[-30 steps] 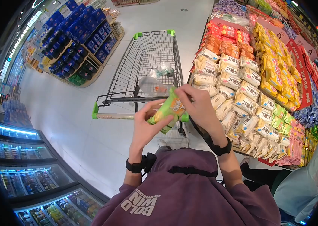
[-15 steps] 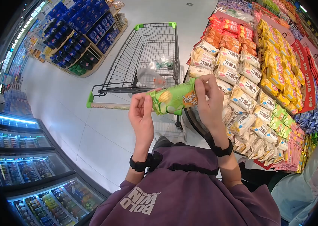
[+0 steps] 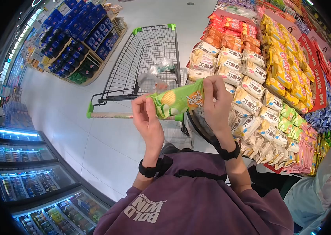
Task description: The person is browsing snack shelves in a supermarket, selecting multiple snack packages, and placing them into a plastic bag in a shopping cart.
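A green snack packet (image 3: pixel 178 101) with pictures of chips on its front is stretched between my two hands, in front of the cart handle. My left hand (image 3: pixel 148 122) pinches its left end between thumb and fingers. At the other end, my right hand (image 3: pixel 217 102) grips the packet's right edge, thumb in front. Behind the packet stands a wire shopping cart (image 3: pixel 114 84) with green corners. Clear plastic bags (image 3: pixel 164 67) with contents I cannot make out lie inside it.
To the right, a display holds white snack packets (image 3: pixel 247 100), yellow packets (image 3: pixel 281 74) and green packets (image 3: pixel 289 119). Blue bottles and packs fill a shelf (image 3: pixel 75 47) at the far left. Lit glass-topped freezers (image 3: pixel 32 180) line the near left. Another person's light sleeve (image 3: pixel 316 192) shows at right.
The packet has turned a little, its front facing me more squarely. My left hand has moved slightly left and down. The view has shifted slightly, and both hands still hold the packet.
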Motion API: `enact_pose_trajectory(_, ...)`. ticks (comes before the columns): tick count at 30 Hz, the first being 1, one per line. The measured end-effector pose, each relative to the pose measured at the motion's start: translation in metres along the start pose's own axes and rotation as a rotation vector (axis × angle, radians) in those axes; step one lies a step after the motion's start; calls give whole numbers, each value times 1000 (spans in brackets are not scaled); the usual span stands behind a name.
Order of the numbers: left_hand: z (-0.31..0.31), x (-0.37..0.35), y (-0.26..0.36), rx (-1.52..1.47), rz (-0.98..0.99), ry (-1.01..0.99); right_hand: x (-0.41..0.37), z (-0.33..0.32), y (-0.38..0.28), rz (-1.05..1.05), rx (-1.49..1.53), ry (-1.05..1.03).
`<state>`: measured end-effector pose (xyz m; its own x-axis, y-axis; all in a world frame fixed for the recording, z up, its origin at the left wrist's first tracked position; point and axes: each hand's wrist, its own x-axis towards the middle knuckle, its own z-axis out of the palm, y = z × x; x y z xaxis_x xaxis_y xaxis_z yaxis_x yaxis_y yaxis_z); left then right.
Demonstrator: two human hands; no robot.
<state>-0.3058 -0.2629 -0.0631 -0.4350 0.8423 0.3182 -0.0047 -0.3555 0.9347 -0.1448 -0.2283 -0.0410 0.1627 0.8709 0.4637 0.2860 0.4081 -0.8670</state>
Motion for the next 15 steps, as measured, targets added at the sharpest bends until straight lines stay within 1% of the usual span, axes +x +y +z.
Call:
enact_pose_trajectory(2, 0, -3, -3, 11, -25, -4, 2, -2, 0, 24, 49, -8)
enact_pose_trajectory(3, 0, -4, -1, -45, -98, -48, 3, -2, 0, 34, 75, -11)
enact_pose_trajectory(5, 1, -6, 2, -157, -243, -135, 4, -2, 1, 120, 190, 5)
enact_pose_trajectory(6, 1, -6, 0, -131, -249, -174, 5, -2, 1, 163, 248, 13)
enact_pose_trajectory(8, 0, -6, -9, -78, -262, -253, 7, -2, 0, 163, 250, -5)
enact_pose_trajectory(9, 2, -4, -9, -77, -246, -228, 7, -2, 0, 164, 250, -14)
enact_pose_trajectory(12, 1, 1, -7, -96, -278, -226, 8, -4, 4, 185, 321, -54)
enact_pose_trajectory(15, 0, 1, -13, -108, -235, -222, 8, -2, 10, 208, 391, -60)
